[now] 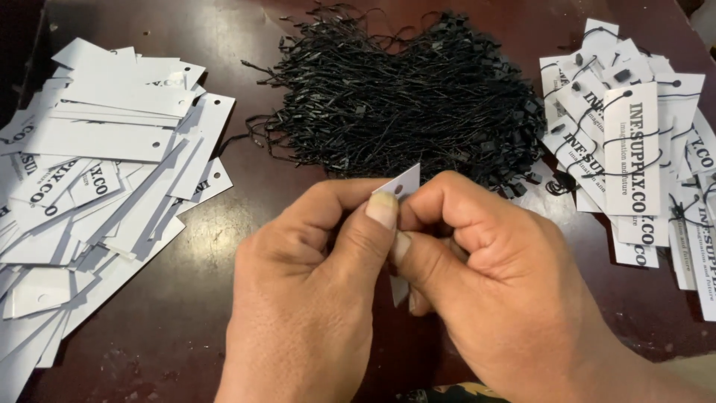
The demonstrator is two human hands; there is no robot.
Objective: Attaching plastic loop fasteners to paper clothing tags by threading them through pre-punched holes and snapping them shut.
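Both my hands meet at the middle front of the dark brown table (186, 298). My left hand (313, 298) and my right hand (492, 283) pinch one white paper tag (405, 181) between thumbs and fingers. Only the tag's top corner with its punched hole and a bit of its lower end show; the rest is hidden by my fingers. A heap of black string loops with small plastic locks (403, 97) lies just behind my hands. I cannot see whether a string is in my fingers.
A big loose pile of white punched tags (104, 172) covers the left side of the table. On the right lies a pile of printed tags with black strings attached (634, 142). A pale surface shows at the bottom right corner.
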